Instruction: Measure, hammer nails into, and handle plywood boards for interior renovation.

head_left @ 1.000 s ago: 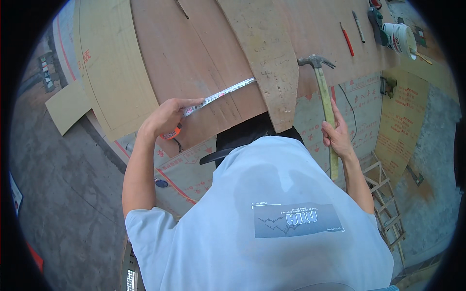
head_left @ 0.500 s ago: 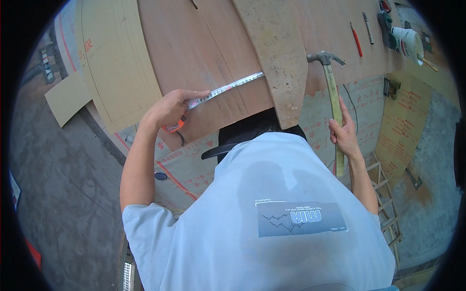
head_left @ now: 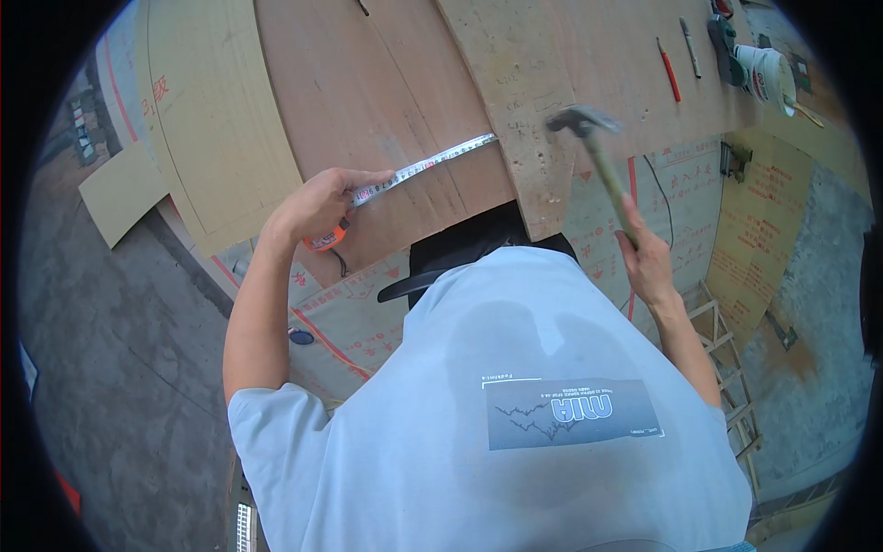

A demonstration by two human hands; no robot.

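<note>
My left hand is closed around an orange tape measure, its index finger stretched along the blade. The silver blade runs out over the brown plywood sheet, and its far end meets the left edge of a worn, narrow board. In my right hand is a claw hammer, gripped by its greenish wooden handle. The hammer head, slightly blurred, hangs over the right edge of that board; whether it touches is unclear.
A red pencil and a grey marker lie at the far right, near a white bucket. Yellowish sheets overlap the plywood at left. A wooden lattice frame stands low on the right.
The hammer has tilted, its head swinging left toward the narrow board, while my right hand's grip has turned. My left hand and the tape measure hold nearly the same place.
</note>
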